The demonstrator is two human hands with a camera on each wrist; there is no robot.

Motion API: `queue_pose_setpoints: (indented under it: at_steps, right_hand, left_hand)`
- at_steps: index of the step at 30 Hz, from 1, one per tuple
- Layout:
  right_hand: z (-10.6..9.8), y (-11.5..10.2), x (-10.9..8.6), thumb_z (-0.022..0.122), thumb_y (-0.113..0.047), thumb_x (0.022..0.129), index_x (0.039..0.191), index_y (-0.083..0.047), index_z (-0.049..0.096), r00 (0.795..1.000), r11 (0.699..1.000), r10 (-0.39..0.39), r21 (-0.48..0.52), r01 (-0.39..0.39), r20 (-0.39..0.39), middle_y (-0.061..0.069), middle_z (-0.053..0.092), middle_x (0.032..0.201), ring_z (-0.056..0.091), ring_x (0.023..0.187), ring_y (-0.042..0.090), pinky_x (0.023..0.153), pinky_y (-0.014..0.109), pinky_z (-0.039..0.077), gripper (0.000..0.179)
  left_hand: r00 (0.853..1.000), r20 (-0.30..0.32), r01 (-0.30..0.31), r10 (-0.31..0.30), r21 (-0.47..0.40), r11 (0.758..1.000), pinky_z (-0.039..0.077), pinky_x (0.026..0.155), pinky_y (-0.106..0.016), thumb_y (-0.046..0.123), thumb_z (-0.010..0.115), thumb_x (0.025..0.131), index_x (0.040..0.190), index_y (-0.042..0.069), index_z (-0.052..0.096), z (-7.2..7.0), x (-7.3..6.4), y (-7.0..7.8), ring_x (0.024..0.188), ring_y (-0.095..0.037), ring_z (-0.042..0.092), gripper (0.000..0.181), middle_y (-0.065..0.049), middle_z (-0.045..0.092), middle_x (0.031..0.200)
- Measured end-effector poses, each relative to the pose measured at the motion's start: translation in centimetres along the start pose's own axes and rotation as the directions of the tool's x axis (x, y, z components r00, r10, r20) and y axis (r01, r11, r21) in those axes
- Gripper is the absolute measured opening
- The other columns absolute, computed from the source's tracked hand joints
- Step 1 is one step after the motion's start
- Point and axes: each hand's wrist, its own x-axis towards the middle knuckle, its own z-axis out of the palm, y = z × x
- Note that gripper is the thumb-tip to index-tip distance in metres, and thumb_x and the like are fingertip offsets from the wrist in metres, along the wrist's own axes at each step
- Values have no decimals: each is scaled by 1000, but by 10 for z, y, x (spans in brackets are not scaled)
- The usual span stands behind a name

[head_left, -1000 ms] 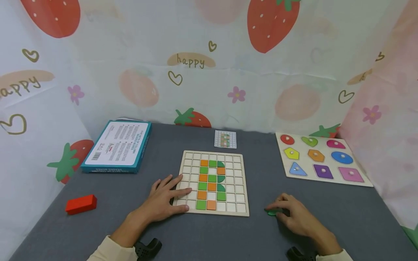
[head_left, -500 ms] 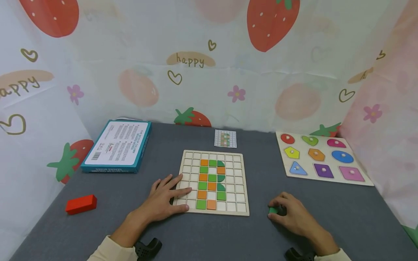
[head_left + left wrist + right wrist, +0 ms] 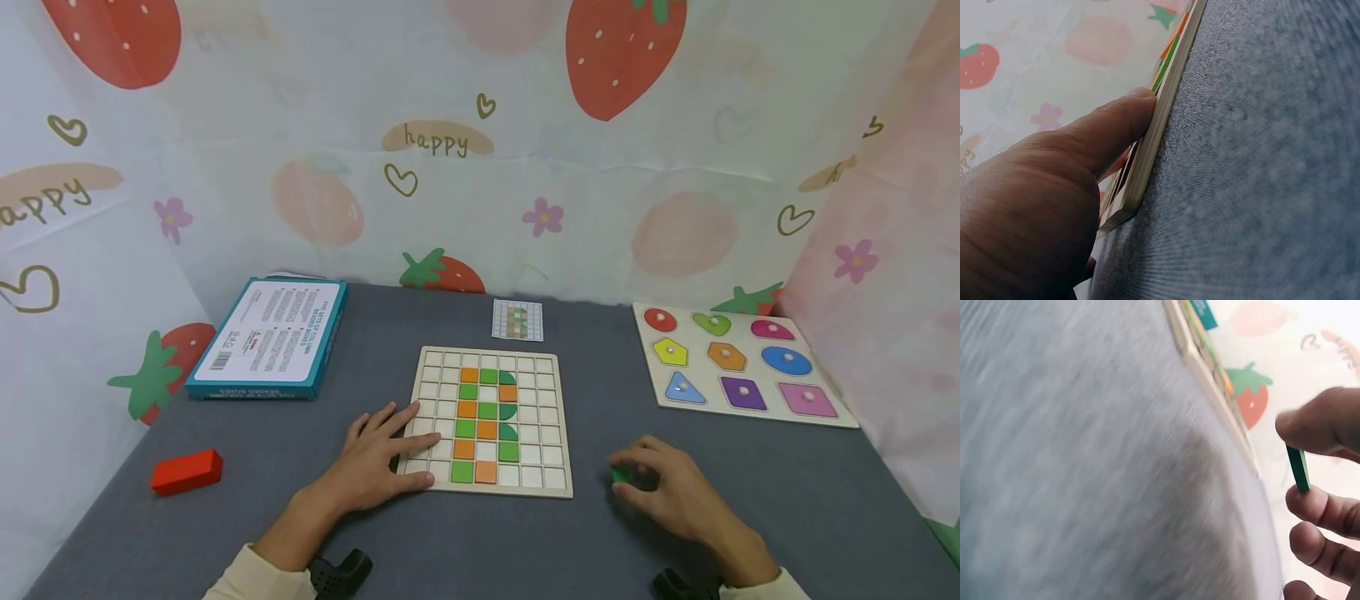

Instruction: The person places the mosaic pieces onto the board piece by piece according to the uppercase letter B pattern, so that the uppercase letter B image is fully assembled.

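Note:
Orange, green and dark green pieces fill part of a white-squared wooden grid board [image 3: 540,492] in the head view. My left hand [image 3: 375,467] rests on the board's lower left part, its fingers spread over the squares and thumb by the near edge. In the left wrist view that thumb [image 3: 1116,125] lies along the board's side [image 3: 1154,137]. Right of the board, my right hand [image 3: 671,487] pinches a small green tile [image 3: 620,474] between thumb and fingers. The right wrist view shows this thin tile [image 3: 1298,467] edge-on, raised above the cloth.
A small pattern card [image 3: 517,320] lies behind the board. At the back left is a teal box [image 3: 266,333], with a red block [image 3: 187,472] nearer. A shape puzzle board [image 3: 750,367] sits at the back right. Printed curtains [image 3: 600,167] enclose the grey table.
My right hand has picked the green tile up off the table, turned it between the fingers and lifted it slightly. The left hand stays still on the board.

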Motion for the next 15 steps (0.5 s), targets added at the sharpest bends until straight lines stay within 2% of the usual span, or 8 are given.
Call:
queue_pose_setpoints:
  at_steps: [8, 15]
  right_hand:
    - [-5, -18, 8, 81, -11, 79, 103, -15, 73, 983, 988, -155, 10, 157, -98, -14, 56, 94, 57, 80, 11, 66, 34, 51, 25]
    - [-6, -35, 19, 82, -12, 78, 103, -18, 72, 964, 971, -227, 38, 235, -138, -13, 56, 96, 57, 87, 10, 72, 40, 53, 27]
  left_hand:
    - [1000, -2, -3, 3, 1, 1000, 7, 105, -65, 62, 64, 83, 136, 28, 60, 1, 0, -1, 141, -40, 17, 63, -8, 30, 154]
    - [1000, -12, -8, 8, 0, 1000, 7, 105, -65, 62, 64, 83, 135, 27, 60, 0, 1, -1, 141, -41, 17, 63, -9, 30, 154]
